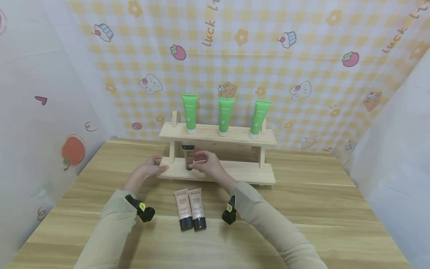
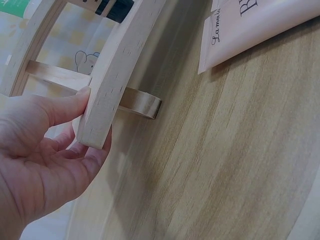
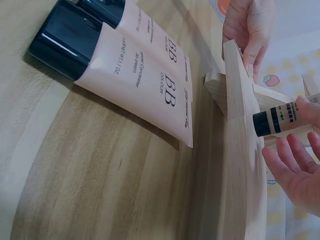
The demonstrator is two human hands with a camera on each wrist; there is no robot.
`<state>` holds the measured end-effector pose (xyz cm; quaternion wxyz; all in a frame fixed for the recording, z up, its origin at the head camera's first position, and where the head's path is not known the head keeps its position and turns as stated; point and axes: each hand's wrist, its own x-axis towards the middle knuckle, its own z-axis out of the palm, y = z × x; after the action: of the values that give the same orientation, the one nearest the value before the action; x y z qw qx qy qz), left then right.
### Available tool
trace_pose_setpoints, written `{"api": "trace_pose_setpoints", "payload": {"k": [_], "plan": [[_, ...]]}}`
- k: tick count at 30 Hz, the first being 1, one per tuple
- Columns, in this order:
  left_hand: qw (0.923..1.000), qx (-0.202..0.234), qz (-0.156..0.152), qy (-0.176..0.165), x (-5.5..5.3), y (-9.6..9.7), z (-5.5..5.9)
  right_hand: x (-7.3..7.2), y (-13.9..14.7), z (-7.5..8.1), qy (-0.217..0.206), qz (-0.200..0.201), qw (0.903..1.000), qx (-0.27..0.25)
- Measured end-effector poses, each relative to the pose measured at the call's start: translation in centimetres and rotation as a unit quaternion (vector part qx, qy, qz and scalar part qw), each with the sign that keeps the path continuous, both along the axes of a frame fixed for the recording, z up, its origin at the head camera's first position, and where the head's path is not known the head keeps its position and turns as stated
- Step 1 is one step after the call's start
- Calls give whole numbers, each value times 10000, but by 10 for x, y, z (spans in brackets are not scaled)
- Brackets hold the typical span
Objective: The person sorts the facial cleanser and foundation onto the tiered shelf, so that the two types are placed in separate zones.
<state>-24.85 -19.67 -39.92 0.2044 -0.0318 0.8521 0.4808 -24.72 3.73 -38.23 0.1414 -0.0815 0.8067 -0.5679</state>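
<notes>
My left hand (image 1: 151,167) grips the left end of the wooden shelf's lower board (image 2: 107,95), thumb on top and fingers beneath. On that board's left part stands a small beige foundation tube (image 1: 189,157), upright with its black cap down. My right hand (image 1: 209,164) is at its right side and holds it, the thumb (image 3: 306,107) lying against the tube and the other fingers loosely bent beside it. Two pink BB cream tubes (image 1: 190,209) with black caps lie side by side on the table in front of the shelf, between my forearms.
Three green tubes (image 1: 225,116) with white caps stand spaced along the upper board (image 1: 238,133). The shelf stands on a wood-grain table (image 1: 302,209). Behind is a yellow checked cloth (image 1: 255,67), with pale cloth at both sides.
</notes>
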Motion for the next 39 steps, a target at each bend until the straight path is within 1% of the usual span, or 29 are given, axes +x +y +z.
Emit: {"api": "trace_pose_setpoints", "payload": {"k": [5,8,9,10,12,15,16,20,27,33,39], "plan": [[10000,-24,-34,-32,1,-1,1,3,1,0,-293,-157,9994,36],[10000,25,-79,-1,-1,-3,-2,5,3,-1,-441,-193,9988,41],[9998,19,-144,95,-4,-6,-6,6,3,-1,-470,-177,9987,30],[9998,33,-162,125,-5,-7,-7,6,3,-1,-496,-160,9986,29],[9997,33,-190,150,-5,-8,-8,8,4,-1,-528,-94,9986,34],[9998,43,-132,164,-3,-7,-6,10,5,-1,-520,0,9986,79],[9999,64,-62,84,0,-4,-2,10,6,-1,-517,31,9986,116],[10000,16,-37,61,2,-1,1,14,7,-1,-541,142,9983,172],[10000,43,-44,48,-1,-2,-3,21,10,-3,-589,270,9970,412],[9999,65,-25,79,-2,-2,-3,28,13,-5,-647,473,9959,422],[9999,87,-28,71,-2,-1,-5,33,15,-8,-760,847,9922,501]]}}
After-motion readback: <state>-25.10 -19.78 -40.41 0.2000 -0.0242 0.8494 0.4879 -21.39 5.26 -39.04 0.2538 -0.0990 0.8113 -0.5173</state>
